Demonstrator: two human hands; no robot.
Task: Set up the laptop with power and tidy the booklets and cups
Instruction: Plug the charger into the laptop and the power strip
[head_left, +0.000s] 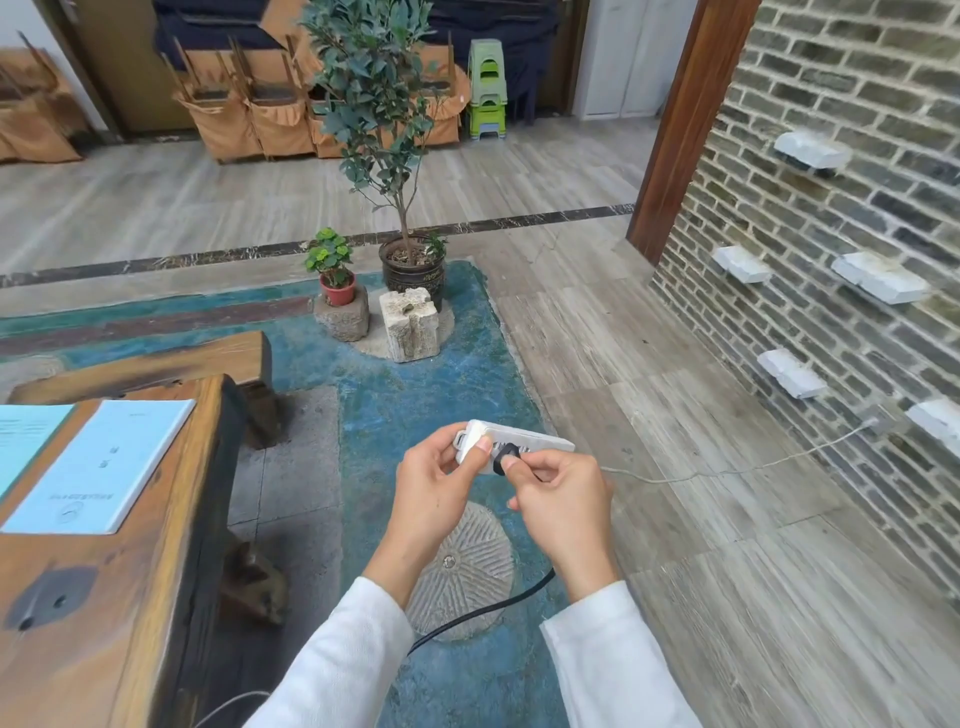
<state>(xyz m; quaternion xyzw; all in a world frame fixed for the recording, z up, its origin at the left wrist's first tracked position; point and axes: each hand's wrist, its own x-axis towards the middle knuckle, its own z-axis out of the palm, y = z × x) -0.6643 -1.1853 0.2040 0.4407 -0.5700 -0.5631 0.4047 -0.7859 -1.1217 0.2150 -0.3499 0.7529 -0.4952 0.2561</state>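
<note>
My left hand (436, 488) grips the near end of a white power strip (540, 441), held in the air above the floor. My right hand (561, 499) pinches a black plug (505, 458) against the strip's face. The plug's black cable (483, 613) trails down between my arms. A thin white cord (727, 470) runs from the strip to a wall socket (878, 418) on the brick wall. Two light-blue booklets (104, 467) (26, 436) lie on the wooden table (78, 623) at the left. No laptop or cups are in view.
A potted tree (410, 270), a small red-potted plant (335, 283) and stone blocks (410, 325) stand ahead on the blue floor patch. A round millstone (462, 571) lies under my hands. A brick wall (831, 260) with white stone pegs runs on the right.
</note>
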